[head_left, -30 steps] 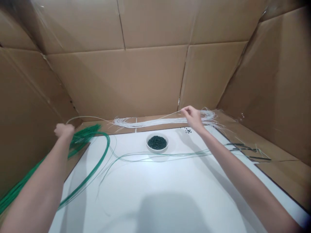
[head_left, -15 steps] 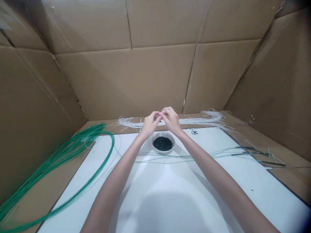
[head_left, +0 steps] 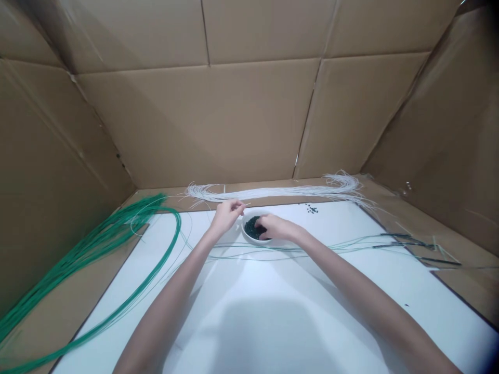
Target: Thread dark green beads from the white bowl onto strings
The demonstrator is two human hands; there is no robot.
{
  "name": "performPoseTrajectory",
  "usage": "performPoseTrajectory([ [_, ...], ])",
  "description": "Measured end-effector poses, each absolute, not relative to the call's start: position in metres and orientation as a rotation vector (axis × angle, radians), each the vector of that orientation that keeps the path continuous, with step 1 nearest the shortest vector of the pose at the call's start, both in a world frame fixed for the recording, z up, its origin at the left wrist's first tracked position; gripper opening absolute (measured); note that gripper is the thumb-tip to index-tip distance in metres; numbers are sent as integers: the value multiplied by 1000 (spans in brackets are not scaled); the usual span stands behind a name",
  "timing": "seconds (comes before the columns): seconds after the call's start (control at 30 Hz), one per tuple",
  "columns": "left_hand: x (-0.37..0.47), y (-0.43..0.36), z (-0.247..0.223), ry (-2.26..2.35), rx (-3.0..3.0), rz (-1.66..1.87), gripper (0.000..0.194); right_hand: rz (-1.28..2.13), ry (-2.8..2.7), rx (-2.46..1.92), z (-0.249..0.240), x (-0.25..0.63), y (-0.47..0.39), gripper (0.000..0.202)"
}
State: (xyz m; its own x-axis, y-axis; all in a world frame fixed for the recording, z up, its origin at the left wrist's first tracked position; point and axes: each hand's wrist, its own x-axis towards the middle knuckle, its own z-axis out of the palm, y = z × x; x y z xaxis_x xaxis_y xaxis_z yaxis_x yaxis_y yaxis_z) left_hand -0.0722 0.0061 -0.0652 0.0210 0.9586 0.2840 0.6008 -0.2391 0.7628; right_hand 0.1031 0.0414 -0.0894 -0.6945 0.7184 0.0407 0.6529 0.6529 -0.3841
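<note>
My left hand (head_left: 228, 215) is pinched on a thin pale strand, whose tip pokes out past the fingertips, just above and left of the bowl. The fingers of my right hand (head_left: 273, 227) dip into a white bowl (head_left: 255, 240) filled with small dark beads (head_left: 251, 227). Whether those fingers have hold of any beads is hidden. Thin green strands (head_left: 335, 248) run across the white board behind my forearms.
A big bundle of green strands (head_left: 97, 252) curves along the left. White strands (head_left: 265, 193) lie behind the bowl. Loose dark beads (head_left: 312, 209) and dark-ended strands (head_left: 436, 261) are at right. Cardboard walls (head_left: 195, 124) surround the white board (head_left: 257, 322).
My hands, together above the bowl before, have parted. The right one has come down into the beads; the left has moved slightly left and nearer, with the pale strand tip now showing.
</note>
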Motion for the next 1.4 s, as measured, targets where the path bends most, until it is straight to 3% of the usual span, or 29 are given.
performPoseTrajectory([
  [0.47, -66, -15, -71, 1430, 1689, 1092, 19, 227, -2716, -1234, -90, 112, 30, 19],
  [0.63, -64, -17, -73, 1344, 1701, 1077, 19, 474, -2661, -1105, -86, 116, 30, 23],
  [0.87, -62, -22, -72, 1376, 1774, 1045, 21, 972, -2075, -962, -74, 114, 23, 26],
  [1.4, -57, -26, -67, 1342, 1735, 1116, 23, 1109, -1864, -1017, -60, 119, 15, 28],
])
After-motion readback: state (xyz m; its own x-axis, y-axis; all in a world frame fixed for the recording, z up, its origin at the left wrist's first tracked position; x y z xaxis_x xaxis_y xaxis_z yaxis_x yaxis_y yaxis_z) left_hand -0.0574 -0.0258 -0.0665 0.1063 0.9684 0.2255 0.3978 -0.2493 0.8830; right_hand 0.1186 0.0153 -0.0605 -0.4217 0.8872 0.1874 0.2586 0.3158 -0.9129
